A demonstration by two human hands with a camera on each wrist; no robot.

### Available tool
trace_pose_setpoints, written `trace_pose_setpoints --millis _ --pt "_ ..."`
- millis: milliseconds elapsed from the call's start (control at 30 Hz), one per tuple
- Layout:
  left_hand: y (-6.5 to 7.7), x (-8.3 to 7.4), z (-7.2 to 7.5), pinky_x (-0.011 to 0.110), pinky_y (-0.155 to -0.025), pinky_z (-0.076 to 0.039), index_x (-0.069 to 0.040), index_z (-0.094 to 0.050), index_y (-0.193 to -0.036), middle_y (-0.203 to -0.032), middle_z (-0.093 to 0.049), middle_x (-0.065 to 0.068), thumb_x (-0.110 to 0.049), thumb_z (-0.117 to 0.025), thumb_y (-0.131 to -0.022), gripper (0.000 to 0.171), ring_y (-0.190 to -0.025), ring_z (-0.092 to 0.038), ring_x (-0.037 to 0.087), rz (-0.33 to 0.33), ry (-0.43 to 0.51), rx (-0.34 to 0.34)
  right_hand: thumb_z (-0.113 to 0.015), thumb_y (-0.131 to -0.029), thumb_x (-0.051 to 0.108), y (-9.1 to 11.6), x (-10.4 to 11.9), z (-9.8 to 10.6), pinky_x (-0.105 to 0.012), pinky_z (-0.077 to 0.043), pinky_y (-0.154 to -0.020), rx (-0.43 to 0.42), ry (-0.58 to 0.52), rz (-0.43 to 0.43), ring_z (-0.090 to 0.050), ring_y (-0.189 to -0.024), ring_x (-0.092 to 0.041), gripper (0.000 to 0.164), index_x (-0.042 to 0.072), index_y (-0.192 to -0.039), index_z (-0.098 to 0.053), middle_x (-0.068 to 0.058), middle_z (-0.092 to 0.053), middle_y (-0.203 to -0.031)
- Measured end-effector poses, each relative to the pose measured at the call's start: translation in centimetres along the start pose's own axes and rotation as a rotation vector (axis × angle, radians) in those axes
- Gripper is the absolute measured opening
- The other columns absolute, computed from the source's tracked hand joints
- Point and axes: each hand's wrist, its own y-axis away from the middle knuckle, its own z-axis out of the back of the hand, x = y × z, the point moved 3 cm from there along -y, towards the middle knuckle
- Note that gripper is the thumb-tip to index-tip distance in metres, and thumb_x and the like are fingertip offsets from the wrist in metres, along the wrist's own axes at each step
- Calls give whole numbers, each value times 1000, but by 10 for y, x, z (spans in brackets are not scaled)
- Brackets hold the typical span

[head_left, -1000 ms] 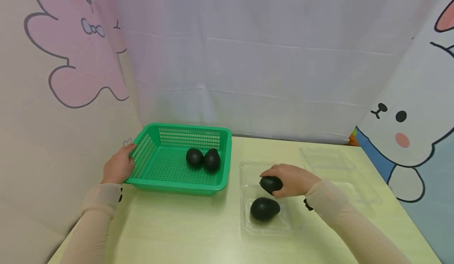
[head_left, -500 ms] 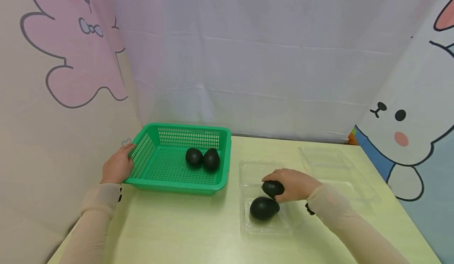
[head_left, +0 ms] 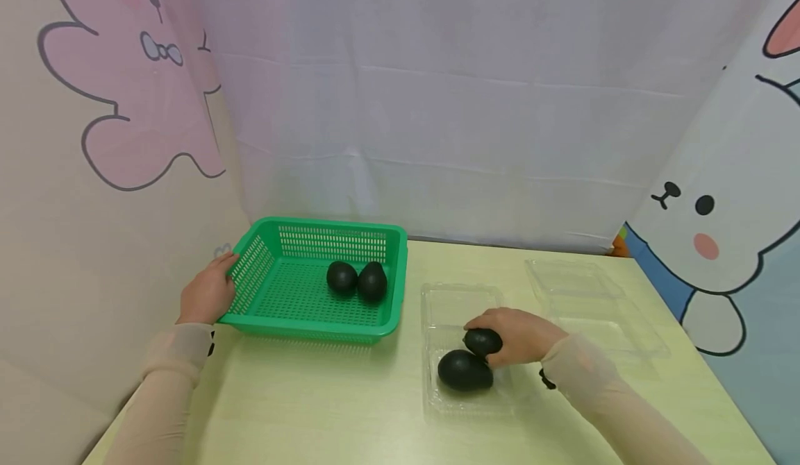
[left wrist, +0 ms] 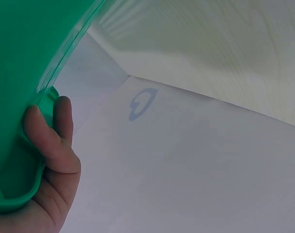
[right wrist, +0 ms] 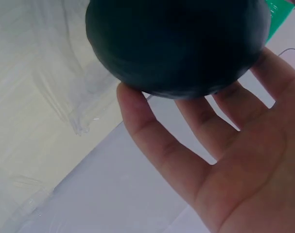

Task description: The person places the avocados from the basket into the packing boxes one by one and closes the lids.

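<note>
My left hand grips the left rim of a green plastic basket; in the left wrist view its fingers curl round the rim. Two dark avocados, a rounder one and a pear-shaped one, lie side by side in the basket's right half. Over a clear plastic clamshell container, my right hand holds another avocado. Just in front of it a larger avocado lies on its side in the container's near half. The right wrist view shows the held avocado against the fingertips.
A second clear container lies opened out at the right of the pale table. A white curtain hangs along the table's back edge, and cartoon-printed cloth stands at both sides.
My right hand has lowered the avocado a little toward the near side, up against the one in the container, which has turned slightly. The left hand and basket stay still.
</note>
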Motion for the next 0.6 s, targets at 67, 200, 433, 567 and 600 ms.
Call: trace_pose_setpoints --millis 67,200,433,567,600 --pt "1 0 0 32 -40 -29 3 -42 -143 -148 -37 25 2 -36 -93 51 -40 -31 17 1 -2 -1 -75 -72 18 0 -1 -2 -36 -47 -82 -1 0 0 -59 -96 -14 53 11 -124 -65 0 -65 -113" --pt "1 -2 1 32 -40 -29 3 -41 -144 -148 -36 25 2 -36 -93 50 -41 -32 17 4 -3 3 -76 -73 19 1 -3 -6 -36 -48 -83 -6 7 -17 -59 -96 -14 53 12 -124 -66 1 -65 -112" --pt "1 -3 1 32 -40 -29 4 -42 -143 -148 -36 25 3 -36 -92 51 -40 -32 17 -2 -1 1 -77 -73 19 3 -3 -12 -36 -48 -79 -4 27 -41 -58 -96 -16 53 14 -124 -66 1 -57 -114" --pt "1 -3 1 32 -40 -29 4 -41 -143 -148 -36 26 3 -36 -92 51 -40 -32 17 -2 1 4 -78 -74 19 5 -3 -16 -36 -49 -78 -6 58 -40 -55 -97 -18 52 15 -124 -66 0 -56 -112" --pt "1 -3 1 32 -40 -29 4 -41 -143 -148 -36 26 3 -36 -93 51 -40 -32 17 -2 2 4 -79 -74 19 6 -3 -17 -36 -49 -78 -8 67 -40 -55 -97 -18 52 15 -123 -65 0 -56 -112"
